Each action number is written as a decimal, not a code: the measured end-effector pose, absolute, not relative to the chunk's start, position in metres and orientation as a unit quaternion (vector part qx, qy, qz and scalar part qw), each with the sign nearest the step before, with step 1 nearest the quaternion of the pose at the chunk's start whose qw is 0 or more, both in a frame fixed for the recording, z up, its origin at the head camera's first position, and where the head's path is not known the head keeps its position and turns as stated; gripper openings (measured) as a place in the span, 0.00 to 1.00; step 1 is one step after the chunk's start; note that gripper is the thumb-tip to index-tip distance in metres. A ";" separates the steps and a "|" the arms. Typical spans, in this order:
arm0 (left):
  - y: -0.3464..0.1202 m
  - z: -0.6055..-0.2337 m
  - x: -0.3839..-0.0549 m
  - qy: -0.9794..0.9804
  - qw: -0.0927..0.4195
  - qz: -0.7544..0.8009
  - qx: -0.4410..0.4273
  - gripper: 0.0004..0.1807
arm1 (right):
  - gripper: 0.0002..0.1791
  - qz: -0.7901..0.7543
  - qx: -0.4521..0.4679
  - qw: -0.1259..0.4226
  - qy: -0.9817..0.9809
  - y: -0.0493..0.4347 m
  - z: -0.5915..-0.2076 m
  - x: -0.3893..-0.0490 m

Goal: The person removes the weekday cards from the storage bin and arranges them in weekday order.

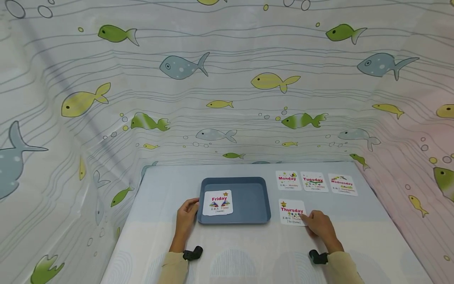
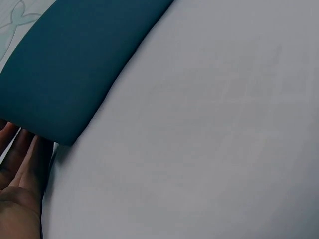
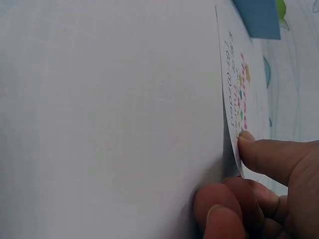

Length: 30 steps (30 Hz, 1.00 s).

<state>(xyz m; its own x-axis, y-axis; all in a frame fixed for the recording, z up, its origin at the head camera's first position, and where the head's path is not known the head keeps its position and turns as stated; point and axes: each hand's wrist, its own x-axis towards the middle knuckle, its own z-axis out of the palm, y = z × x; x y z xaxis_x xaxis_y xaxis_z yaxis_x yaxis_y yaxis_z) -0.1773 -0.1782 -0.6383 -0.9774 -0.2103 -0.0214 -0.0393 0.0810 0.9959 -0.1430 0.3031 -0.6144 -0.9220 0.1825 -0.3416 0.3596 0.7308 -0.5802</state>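
My right hand (image 1: 320,225) pinches the lower right corner of the Thursday card (image 1: 289,211). In the right wrist view the thumb (image 3: 264,157) lies on the card's printed face and curled fingers sit under its edge, which is lifted a little off the table. My left hand (image 1: 187,217) rests against the left side of a blue-grey tray (image 1: 250,219); in the left wrist view its fingers (image 2: 22,149) extend to the tray's outer wall, tips partly hidden. Inside the tray, at the left, lies the Friday card (image 1: 218,203).
Behind the Thursday card, the Monday card (image 1: 288,180), Tuesday card (image 1: 314,182) and Wednesday card (image 1: 342,184) lie in a row on the pale table (image 1: 234,244). Fish-patterned sheets (image 1: 244,106) rise at the back and both sides.
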 end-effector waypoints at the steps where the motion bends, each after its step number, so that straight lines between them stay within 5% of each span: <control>1: -0.178 -0.638 -0.177 -0.733 0.063 -0.672 0.085 0.16 | 0.20 -0.333 0.145 0.131 0.922 0.304 -0.614 -0.143; 30: -0.179 -0.640 -0.180 -0.749 0.071 -0.653 0.088 0.16 | 0.26 -0.326 0.154 0.108 0.926 0.300 -0.616 -0.135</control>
